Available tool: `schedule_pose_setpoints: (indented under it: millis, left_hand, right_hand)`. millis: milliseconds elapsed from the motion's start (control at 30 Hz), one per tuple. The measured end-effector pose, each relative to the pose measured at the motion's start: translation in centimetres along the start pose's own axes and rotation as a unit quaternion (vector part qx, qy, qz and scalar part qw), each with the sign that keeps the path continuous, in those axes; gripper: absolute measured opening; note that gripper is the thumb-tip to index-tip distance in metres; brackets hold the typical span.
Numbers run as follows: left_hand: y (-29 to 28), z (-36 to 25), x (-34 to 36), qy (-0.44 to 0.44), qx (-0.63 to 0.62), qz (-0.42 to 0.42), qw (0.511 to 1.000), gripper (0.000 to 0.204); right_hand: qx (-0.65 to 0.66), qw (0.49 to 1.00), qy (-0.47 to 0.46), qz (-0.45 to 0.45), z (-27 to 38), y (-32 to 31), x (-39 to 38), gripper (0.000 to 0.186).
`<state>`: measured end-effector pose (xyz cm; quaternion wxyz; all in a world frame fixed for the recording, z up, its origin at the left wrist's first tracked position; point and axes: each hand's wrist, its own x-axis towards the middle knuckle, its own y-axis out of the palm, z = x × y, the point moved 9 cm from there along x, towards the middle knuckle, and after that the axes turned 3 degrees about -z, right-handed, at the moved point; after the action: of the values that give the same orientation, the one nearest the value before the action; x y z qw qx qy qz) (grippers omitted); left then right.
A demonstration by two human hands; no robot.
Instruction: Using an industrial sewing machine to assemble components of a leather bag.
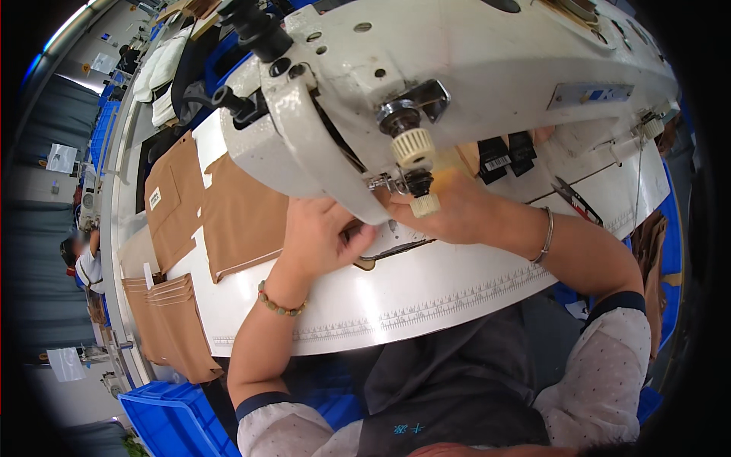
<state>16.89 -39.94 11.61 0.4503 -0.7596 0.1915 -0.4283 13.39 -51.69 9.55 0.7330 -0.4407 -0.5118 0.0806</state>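
Note:
A white sewing machine [304, 145] arches over the work surface, and both hands meet at its needle area. My left hand [316, 236] is on the left of the machine's head, its fingers curled and its thumb bent inward. What those fingers hold is hidden by the machine. On the right, my right hand [457, 209] reaches in behind the cream adjusting knob [413, 147]. Its fingertips are mostly covered by machine parts. Next to my left hand lies a brown fabric piece [244, 217].
More brown fabric [167, 202] lies at left, and a folded brown stack [171, 324] overhangs the table edge. Black labels [506, 156] lie behind my right hand, with scissors [576, 199] to its right. A blue crate [179, 419] stands below left. A person [89, 263] is in the distance.

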Motion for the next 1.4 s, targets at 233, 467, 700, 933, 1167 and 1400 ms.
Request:
schedule_pose_setpoints:
  millis: [233, 467, 700, 933, 1167, 1400]
  left_hand:
    - [0.4, -2.1, -0.9, 0.085, -0.010, -0.026, 0.996, 0.026]
    - [0.3, -3.7, -0.7, 0.122, 0.026, 0.015, 0.992, 0.023]
    - [0.5, -4.2, -0.9, 0.127, 0.056, 0.019, 0.990, 0.022]
    - [0.4, -4.4, -1.0, 0.102, 0.060, 0.062, 0.991, 0.025]
    - [0.3, -3.7, -0.7, 0.090, 0.068, 0.053, 0.992, 0.027]
    - [1.2, -1.9, -0.4, 0.070, 0.091, 0.040, 0.993, 0.024]
  right_hand:
    - [0.037, 0.999, 0.036, 0.006, -0.7, -0.1, 0.1, 0.010]
    - [-0.002, 0.996, 0.059, 0.060, -0.2, -0.8, -0.1, 0.010]
    - [0.017, 0.995, 0.074, 0.062, -0.2, -1.7, 0.1, 0.005]
    - [0.065, 0.993, 0.062, 0.079, 0.0, -1.3, -0.1, 0.006]
    - [0.048, 0.991, 0.080, 0.095, -0.2, -0.9, 0.0, 0.005]
    - [-0.010, 0.994, 0.098, 0.049, -1.0, -0.9, 0.1, 0.014]
